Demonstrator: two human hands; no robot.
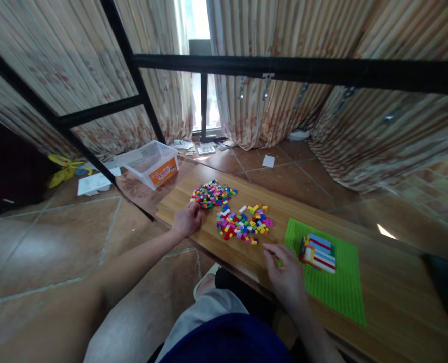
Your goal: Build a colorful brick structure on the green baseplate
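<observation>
My left hand (186, 218) rests on the wooden table (383, 302) beside a heap of small coloured bricks (212, 193), its fingers curled at the heap's edge. A second, looser heap of bricks (243, 222) lies in the middle. My right hand (286, 277) sits at the left edge of a green baseplate (337, 287), fingers pinched on something small I cannot make out. A block built of striped brick layers (318, 252) stands on the baseplate, just right of that hand.
A clear plastic tub (151, 163) with an orange label stands on the tiled floor beyond the table, near papers and white lids. A black metal frame (284, 69) crosses overhead before striped curtains. A dark object (447, 290) lies at the table's right end.
</observation>
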